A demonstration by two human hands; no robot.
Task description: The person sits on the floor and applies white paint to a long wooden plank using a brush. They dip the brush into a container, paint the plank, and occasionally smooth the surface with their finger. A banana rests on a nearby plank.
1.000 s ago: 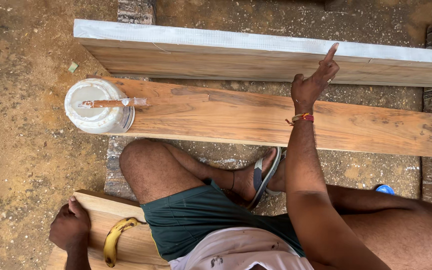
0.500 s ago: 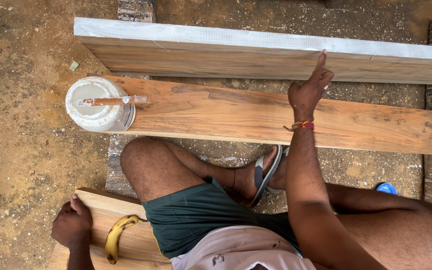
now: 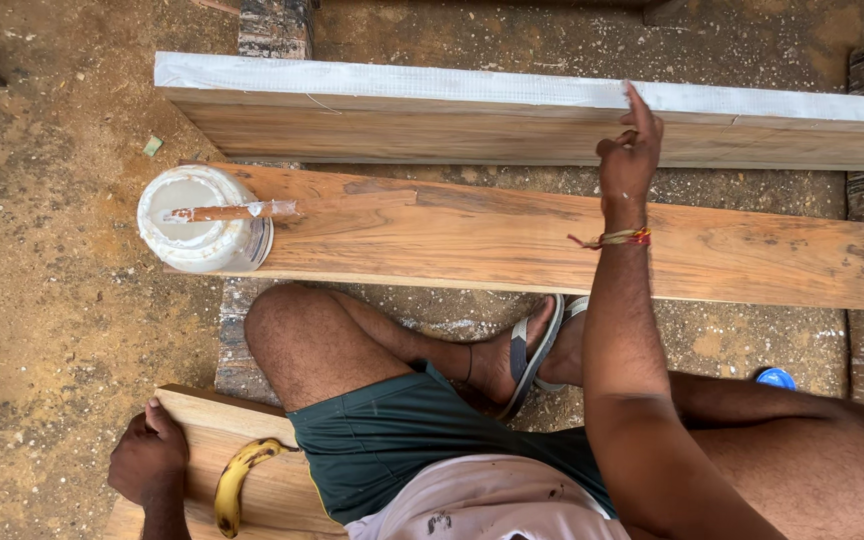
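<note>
A long wooden plank with a white-coated upper edge (image 3: 452, 90) is laid across blocks on the dirt ground (image 3: 42, 330), and its coated edge is touched by the extended index finger of the right hand (image 3: 630, 155). The other fingers of that hand are curled in loosely; nothing is gripped. A red and yellow thread band (image 3: 614, 238) is worn at the wrist. Nearer the body, a second bare brown wooden plank (image 3: 572, 240) is laid parallel to the first. On its left end a round white plastic tub of white paste (image 3: 202, 220) is set, and a paste-smeared wooden stick (image 3: 232, 212) is rested across the tub's rim.

The left hand (image 3: 147, 462) is pressed flat on a pale wooden board (image 3: 222, 420) beside the thigh, fingers spread over its edge, holding nothing. A yellow banana (image 3: 235, 480) lies on that board, just beside the hand.

The step in hand appears to be the smoothing or checking of the white coating by fingertip. A light, even stroke along the edge would seemingly be called for, with the stick and tub well apart to the left should more paste be wanted.
</note>
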